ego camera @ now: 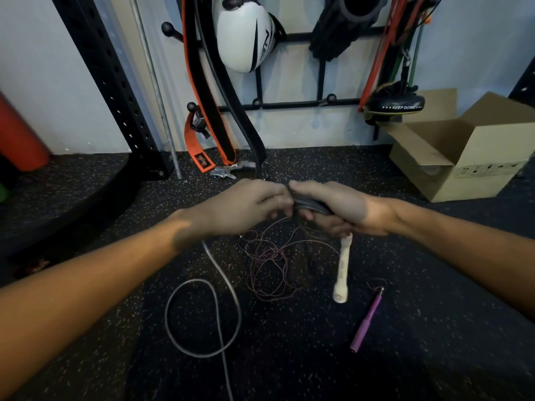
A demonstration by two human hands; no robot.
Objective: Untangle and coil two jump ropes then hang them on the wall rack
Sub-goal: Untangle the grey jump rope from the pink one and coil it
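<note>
Gym floor point(115, 212), black speckled rubber, meeting a pale wall at 12 o'clock.

Fingers: left fingertips point(278, 202) pinch the near end of a dark bundle point(311, 204). The right hand point(341, 209) is clenched round the same bundle; what the bundle is made of cannot be told through the blur. The left hand point(246, 206) sits at 9 o'clock of the right, and the 2 touch.

Below the grip: a white handle point(343, 270) hangs from the right fist, long axis roughly 12-to-6, free end at 6.

- Thin wire rope point(269, 256): a loose snarl on the floor at 6 o'clock of the hands, strands rising toward them.
- Purple handle point(367, 318): flat on the floor at 5 o'clock, long axis 1-to-7, wire end at 1, butt at 7.
- Grey cord point(166, 315): 1 slack loop at 7 o'clock, its tail running out of frame at 6.

Progress (judgement): early, at the untangling stage. 0 ropes are coiled and 0 are hung. The snarl must be cleared, both ropes wound, then carried to the wall rack point(289, 105) at 12 o'clock, where a bare peg shows.

A cardboard box point(463, 157) sits at 2 o'clock.
</note>
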